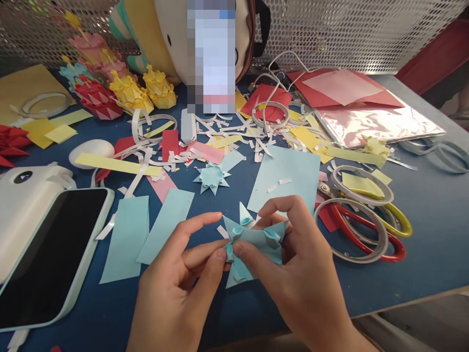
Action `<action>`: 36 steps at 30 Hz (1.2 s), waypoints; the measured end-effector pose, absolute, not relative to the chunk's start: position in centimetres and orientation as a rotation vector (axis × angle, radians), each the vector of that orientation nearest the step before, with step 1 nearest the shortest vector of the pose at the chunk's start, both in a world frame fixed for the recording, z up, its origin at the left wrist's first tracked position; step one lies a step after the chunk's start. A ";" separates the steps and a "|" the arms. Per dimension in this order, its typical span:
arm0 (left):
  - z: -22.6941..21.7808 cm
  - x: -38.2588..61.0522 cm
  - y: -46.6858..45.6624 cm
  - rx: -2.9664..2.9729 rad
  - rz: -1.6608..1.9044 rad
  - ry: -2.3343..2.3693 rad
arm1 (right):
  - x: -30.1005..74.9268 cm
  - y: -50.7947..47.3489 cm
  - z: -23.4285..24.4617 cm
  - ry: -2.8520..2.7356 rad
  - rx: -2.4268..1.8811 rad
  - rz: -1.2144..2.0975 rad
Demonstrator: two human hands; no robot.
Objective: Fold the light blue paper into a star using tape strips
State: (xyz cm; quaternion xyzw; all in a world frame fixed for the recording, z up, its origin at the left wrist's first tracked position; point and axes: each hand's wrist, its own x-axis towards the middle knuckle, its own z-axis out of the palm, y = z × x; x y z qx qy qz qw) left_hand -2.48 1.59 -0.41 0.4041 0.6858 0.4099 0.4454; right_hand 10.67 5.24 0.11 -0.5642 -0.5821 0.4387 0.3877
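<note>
A light blue folded paper piece (256, 242) with pointed corners and small curled folds is held above the table's near edge. My left hand (186, 274) pinches its left side between thumb and fingers, the index finger stretched out. My right hand (296, 259) grips it from the right, thumb pressed on top near the left folds and fingers behind. Just beyond lies a finished-looking light blue paper star (211, 178). Light blue paper strips (126, 239) lie left of my hands, and a larger light blue sheet (286, 176) lies behind my right hand.
Red-and-yellow-handled scissors (394, 244) and tape rolls (351, 230) sit at right. A phone (54, 259) lies at left. Folded paper cakes (97, 98) stand at back left. Paper scraps (220, 127) cover the middle. Red sheets (311, 93) lie on a shiny packet (381, 124) at back right.
</note>
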 end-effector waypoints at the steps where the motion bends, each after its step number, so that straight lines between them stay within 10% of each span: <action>1: -0.3 -2.4 1.6 0.983 1.019 1.706 | 10.7 5.2 0.1 -1.487 -1.438 1.109; 26: -0.1 -0.1 0.9 1.034 1.211 2.089 | 10.3 4.4 -1.2 -1.726 -1.248 0.767; 36: -0.4 -0.6 1.5 0.965 1.361 1.944 | 10.6 4.2 -0.1 -1.373 -1.282 1.168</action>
